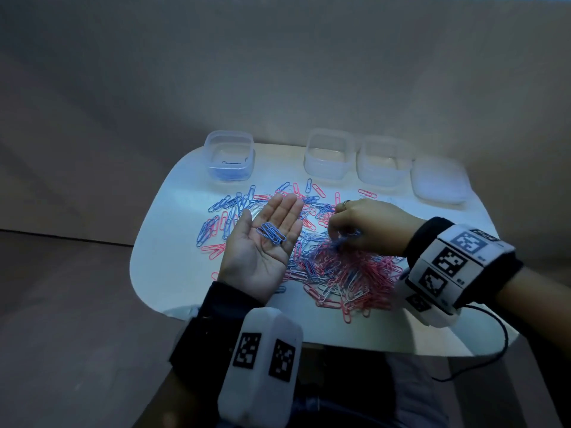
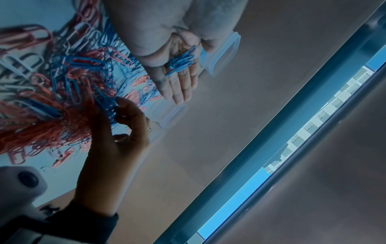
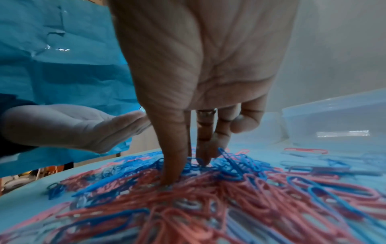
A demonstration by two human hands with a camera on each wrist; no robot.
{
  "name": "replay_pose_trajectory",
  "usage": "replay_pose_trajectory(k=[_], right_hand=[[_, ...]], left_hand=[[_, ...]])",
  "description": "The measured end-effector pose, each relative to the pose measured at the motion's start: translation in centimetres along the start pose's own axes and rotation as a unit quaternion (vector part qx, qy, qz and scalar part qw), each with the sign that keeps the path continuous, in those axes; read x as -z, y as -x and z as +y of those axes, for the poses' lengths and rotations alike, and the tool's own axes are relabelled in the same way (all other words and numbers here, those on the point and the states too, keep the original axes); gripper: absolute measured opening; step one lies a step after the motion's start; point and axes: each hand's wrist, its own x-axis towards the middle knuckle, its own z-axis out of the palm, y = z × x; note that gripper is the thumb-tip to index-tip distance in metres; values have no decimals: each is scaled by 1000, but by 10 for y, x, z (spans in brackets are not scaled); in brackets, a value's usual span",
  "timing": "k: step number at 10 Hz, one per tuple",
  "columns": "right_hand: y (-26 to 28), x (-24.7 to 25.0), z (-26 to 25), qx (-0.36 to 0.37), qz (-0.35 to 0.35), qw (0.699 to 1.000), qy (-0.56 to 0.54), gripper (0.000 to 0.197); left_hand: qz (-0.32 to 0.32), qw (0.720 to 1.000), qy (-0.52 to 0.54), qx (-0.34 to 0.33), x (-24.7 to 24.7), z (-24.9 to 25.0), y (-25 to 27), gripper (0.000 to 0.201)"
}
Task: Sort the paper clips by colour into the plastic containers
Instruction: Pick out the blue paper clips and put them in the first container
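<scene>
Above the clip pile [image 1: 349,273], the left hand [image 1: 265,242] lies flat, palm up, cradling blue paper clips [image 1: 272,233]; beside it, the right hand [image 1: 367,223] pinches blue clips from the pile.

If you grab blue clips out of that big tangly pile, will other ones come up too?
Probably yes: the pile looks tangled, pink, blue and white clips overlapping, so neighbours may hook on. The right hand digs in its fingers. The blue clips on the left hand look light.
</scene>
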Motion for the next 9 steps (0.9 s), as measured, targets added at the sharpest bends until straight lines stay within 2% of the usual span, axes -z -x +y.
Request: replay_pose_trajectory(k=[1, 2, 3, 4, 5, 7, 8, 9], right_hand=[[-2, 2, 2, -7, 11, 999, -31, 8], [1, 9, 8, -24, 36, 992, -120, 25], [8, 19, 10, -48, 51, 976, -208, 34], [10, 27, 2, -50, 87, 951, -292, 22], [6, 33, -20, -32, 82, 922, -377, 20], [-6, 31, -55, 25, 107, 965, -237, 11], [1, 37, -43, 3, 238, 937, -255, 11], [8, 39, -15, -52, 306, 918, -247, 6]], left_hand=[[-1, 1000, 1, 1, 1, -1, 0, 53], [0, 1000, 0, 0, 3, -1, 0, 53], [6, 1000, 0, 4, 3, -4, -2, 53], [8, 1000, 6, 11, 1, -10, -4, 53], [-3, 1000, 17, 20, -3, -18, -5, 54], [-28, 997, 52, 52, -14, -26, -4, 65], [-32, 997, 66, 39, -14, -24, -4, 60], [-9, 997, 78, 19, -6, -15, -6, 63]])
